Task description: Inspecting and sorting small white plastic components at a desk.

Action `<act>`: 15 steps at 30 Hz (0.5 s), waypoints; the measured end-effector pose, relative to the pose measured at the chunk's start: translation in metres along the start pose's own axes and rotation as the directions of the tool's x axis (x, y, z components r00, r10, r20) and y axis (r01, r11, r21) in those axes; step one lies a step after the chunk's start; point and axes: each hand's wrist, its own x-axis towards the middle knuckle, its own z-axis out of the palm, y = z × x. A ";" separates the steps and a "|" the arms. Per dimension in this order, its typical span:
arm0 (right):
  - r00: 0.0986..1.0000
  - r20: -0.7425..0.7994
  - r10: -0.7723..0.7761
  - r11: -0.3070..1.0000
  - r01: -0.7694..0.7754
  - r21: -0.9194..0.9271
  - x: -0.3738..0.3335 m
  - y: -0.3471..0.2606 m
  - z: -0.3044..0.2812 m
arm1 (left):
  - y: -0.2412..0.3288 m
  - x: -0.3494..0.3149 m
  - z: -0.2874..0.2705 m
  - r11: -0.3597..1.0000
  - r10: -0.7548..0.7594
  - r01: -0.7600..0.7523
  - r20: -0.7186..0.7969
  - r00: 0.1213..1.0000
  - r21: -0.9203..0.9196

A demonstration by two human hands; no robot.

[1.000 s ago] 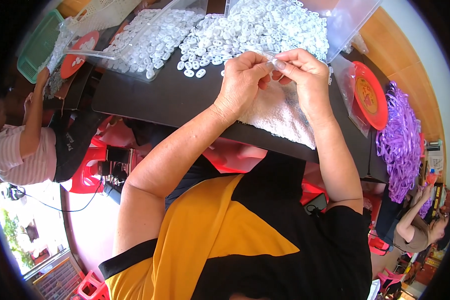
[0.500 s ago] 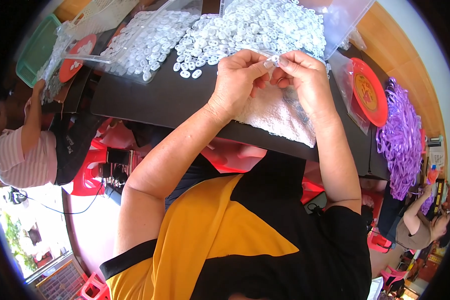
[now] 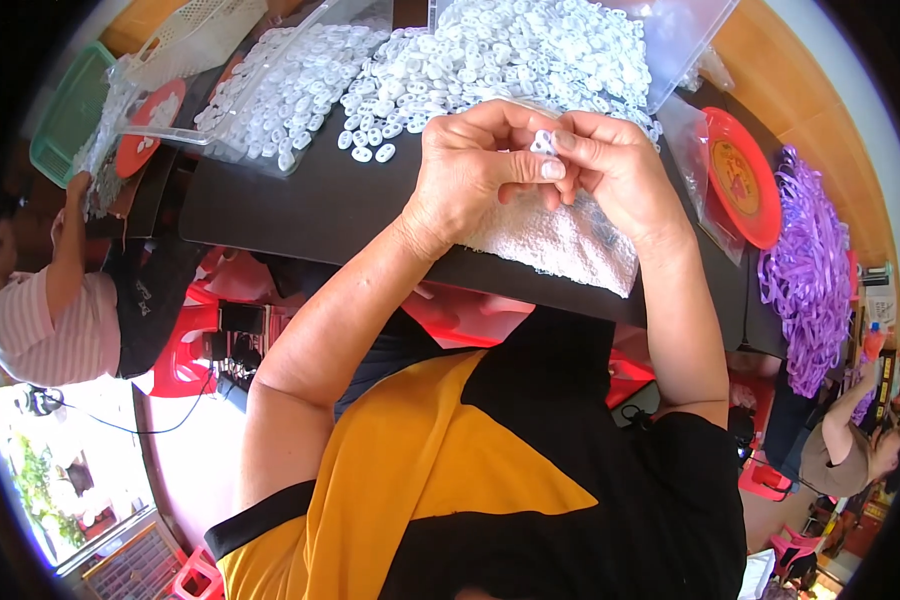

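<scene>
A small white oval plastic piece with holes (image 3: 544, 143) is pinched between my two hands above the table. My left hand (image 3: 460, 180) grips it from the left, its thumb lying just below the piece. From the right, my right hand (image 3: 625, 180) presses thumb and fingers on its other edge; the fingertips behind are partly hidden. Beneath both hands a pale pink towel (image 3: 560, 250) lies along the table's front edge. Just beyond them spreads a large heap of similar white two-holed pieces (image 3: 510, 60), several lying loose at its near left.
Left of the heap stands a clear plastic tray (image 3: 305, 165) of the same pieces. A red plate (image 3: 745, 180) and purple ribbons (image 3: 805, 270) are at the right. A person in a striped shirt (image 3: 55, 325) works at far left; another person (image 3: 835, 455) is at far right.
The white piece has turned and shows more of its face. My left thumb has come down and lies below it. The view has shifted slightly.
</scene>
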 end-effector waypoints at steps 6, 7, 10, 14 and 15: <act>0.999 0.046 0.021 0.997 -0.024 0.072 -0.002 0.000 0.002 | -0.003 -0.002 -0.004 0.996 -0.015 0.018 -0.030 0.999 0.086; 0.998 0.064 0.021 0.995 -0.027 0.100 -0.002 0.000 0.003 | -0.004 -0.003 -0.003 0.997 -0.005 0.008 -0.040 0.999 0.071; 0.998 0.061 0.019 0.991 -0.027 0.133 -0.004 -0.001 0.006 | -0.005 -0.004 -0.005 0.999 0.002 0.000 -0.036 0.999 0.042; 0.997 0.068 0.019 0.982 -0.032 0.186 -0.004 0.005 0.006 | 0.004 -0.007 -0.001 0.996 -0.023 0.026 0.037 0.999 -0.091; 0.997 0.079 0.028 0.973 -0.045 0.225 -0.004 0.006 0.008 | 0.001 -0.007 -0.002 0.995 -0.029 0.032 0.034 0.999 -0.091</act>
